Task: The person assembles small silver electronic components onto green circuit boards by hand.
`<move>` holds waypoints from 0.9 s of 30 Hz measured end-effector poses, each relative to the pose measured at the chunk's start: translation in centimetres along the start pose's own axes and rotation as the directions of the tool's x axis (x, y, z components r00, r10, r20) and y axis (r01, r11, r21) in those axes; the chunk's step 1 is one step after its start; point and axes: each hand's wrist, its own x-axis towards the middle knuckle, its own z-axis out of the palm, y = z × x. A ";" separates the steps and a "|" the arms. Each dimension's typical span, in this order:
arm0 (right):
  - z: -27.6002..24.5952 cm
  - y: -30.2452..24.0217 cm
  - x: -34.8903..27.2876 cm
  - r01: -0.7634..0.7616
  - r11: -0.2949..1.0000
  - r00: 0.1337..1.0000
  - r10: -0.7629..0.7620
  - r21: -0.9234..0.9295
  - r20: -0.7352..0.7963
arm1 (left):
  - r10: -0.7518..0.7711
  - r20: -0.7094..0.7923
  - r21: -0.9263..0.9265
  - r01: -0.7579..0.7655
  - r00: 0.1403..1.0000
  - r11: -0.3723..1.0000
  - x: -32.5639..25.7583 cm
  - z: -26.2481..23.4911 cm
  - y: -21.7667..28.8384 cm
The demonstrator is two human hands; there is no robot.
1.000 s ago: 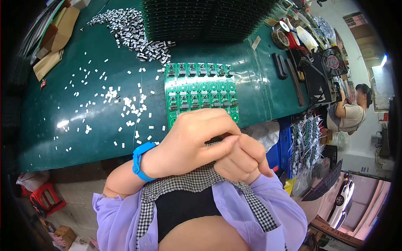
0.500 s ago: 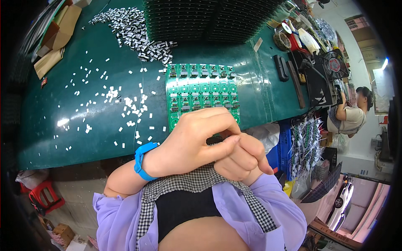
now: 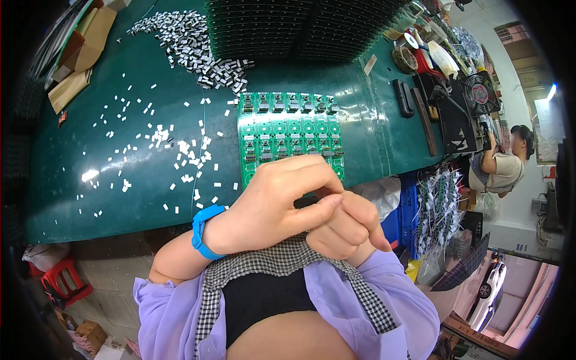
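My left hand (image 3: 291, 195), with a blue band (image 3: 206, 231) on its wrist, curls in front of my body, its thumb and bent fingers drawn together against my right hand. Closed in a loose fist, my right hand (image 3: 343, 228) touches those fingertips. Whatever may be between the fingers is hidden. Just beyond the hands, a green circuit board panel (image 3: 291, 129) lies on the dark green table (image 3: 150, 192). It carries rows of small dark and grey parts; the left hand covers its near edge in this view.
Small white pieces (image 3: 161, 135) are scattered left of the panel. Behind them lies a heap of black-and-white components (image 3: 198, 45). A large stack of boards (image 3: 300, 27) stands at the back. A black fan (image 3: 480, 93) is at right; a person (image 3: 504, 168) works farther off.
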 end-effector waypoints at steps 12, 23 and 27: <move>-0.6 0.0 -0.3 0.004 1.000 0.999 -0.003 -0.023 0.035 | -0.003 0.000 0.040 0.003 1.000 0.999 0.0 -0.2 0.1; -0.4 0.0 -0.3 -0.005 1.000 1.000 0.005 -0.025 0.010 | 0.041 -0.001 0.041 -0.041 0.999 0.998 0.0 -0.3 0.0; -0.4 -0.1 -0.3 -0.009 1.000 1.000 0.008 -0.029 -0.009 | 0.037 -0.005 0.045 -0.036 0.999 0.998 -0.1 -0.2 -0.1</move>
